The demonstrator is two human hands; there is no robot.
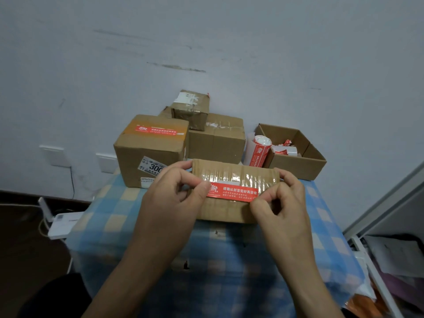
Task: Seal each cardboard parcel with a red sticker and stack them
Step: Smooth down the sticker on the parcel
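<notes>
Both forearms reach forward over the checked desk (110, 226). The left hand (169, 198) and right hand (282, 203) each hold a narrow grip, pinching opposite ends of the red sticker (231, 192) on the taped cardboard parcel (229, 212).

A flat, tape-wrapped cardboard parcel (224, 211) lies at the centre of the frame, with a red sticker (231, 192) printed in white stretched lengthwise across its top. Above it to the left stands a larger parcel (149, 152) already bearing a sticker. Right of that is a plain parcel (215, 143), and a small parcel (191, 111) is stacked higher behind them.
</notes>
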